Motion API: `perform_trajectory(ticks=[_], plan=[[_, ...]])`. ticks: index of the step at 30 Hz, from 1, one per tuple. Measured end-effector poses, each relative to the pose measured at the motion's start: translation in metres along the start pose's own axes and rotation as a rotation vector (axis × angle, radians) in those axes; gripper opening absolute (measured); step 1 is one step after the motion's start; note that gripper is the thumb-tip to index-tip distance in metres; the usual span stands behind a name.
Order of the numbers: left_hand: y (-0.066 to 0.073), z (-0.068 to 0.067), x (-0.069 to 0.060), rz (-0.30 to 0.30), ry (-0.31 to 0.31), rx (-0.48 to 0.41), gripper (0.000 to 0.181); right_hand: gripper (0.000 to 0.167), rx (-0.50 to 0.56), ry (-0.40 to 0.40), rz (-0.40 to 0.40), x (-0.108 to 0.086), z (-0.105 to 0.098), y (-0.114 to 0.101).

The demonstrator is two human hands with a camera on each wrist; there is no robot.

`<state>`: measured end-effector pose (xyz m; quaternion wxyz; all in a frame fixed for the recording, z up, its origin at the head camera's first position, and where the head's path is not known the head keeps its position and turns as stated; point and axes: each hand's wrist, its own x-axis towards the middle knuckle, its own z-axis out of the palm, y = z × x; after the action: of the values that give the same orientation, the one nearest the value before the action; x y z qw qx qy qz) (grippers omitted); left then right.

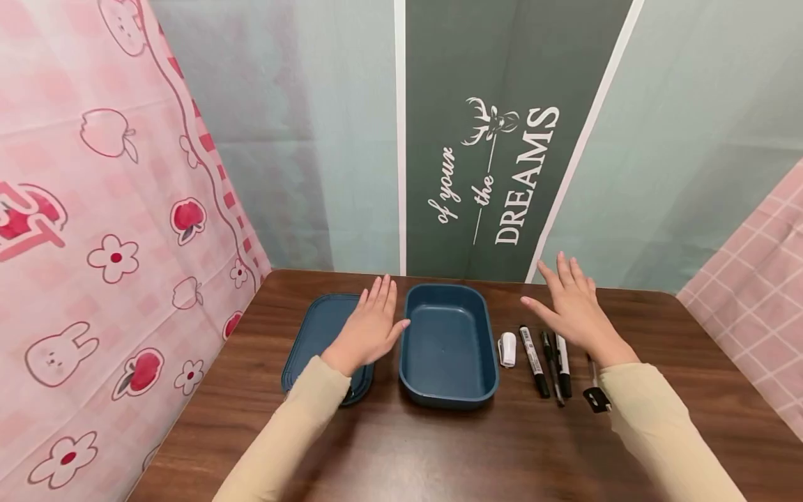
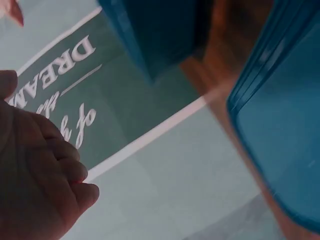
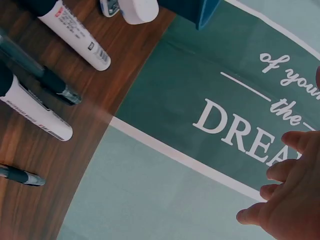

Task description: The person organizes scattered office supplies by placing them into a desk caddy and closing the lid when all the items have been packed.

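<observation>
In the head view, a dark blue rectangular box [image 1: 447,355] stands uncovered on the table, with nothing inside. To its left lies a matching blue lid [image 1: 316,338], partly covered by the left arm. My left hand [image 1: 369,324] hovers over the lid's right side, fingers straight. My right hand [image 1: 574,310] is raised with fingers spread, above several writing tools. These are a white marker [image 1: 533,361] with a black cap, a dark pen [image 1: 552,368], a second white marker [image 1: 563,366], and another pen [image 3: 22,175] partly hidden by the right arm. Neither hand holds anything.
A small white rounded item [image 1: 507,349] lies between the box and the markers; its kind is unclear. The brown wooden table [image 1: 426,453] ends at a green and grey curtain [image 1: 351,174]. Pink patterned cloth [image 1: 113,195] hangs on the left, pink checked cloth [image 1: 753,300] on the right.
</observation>
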<state>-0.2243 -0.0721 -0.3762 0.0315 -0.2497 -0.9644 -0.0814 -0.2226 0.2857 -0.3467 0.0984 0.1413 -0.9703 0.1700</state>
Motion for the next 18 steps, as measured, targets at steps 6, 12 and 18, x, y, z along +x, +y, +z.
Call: perform_trajectory(ticks=[6, 12, 18], plan=[[0.008, 0.027, -0.008, 0.012, -0.011, 0.041, 0.068, 0.081, 0.005, 0.001, 0.008, -0.002, 0.002, 0.004], [0.015, 0.045, -0.014, 0.039, -0.021, 0.046, 0.066, 0.075, 0.025, 0.05, 0.041, -0.004, -0.001, 0.008], [0.02, 0.056, -0.019, 0.034, -0.06, 0.023, 0.064, 0.067, 0.048, 0.138, 0.09, -0.007, -0.001, 0.017]])
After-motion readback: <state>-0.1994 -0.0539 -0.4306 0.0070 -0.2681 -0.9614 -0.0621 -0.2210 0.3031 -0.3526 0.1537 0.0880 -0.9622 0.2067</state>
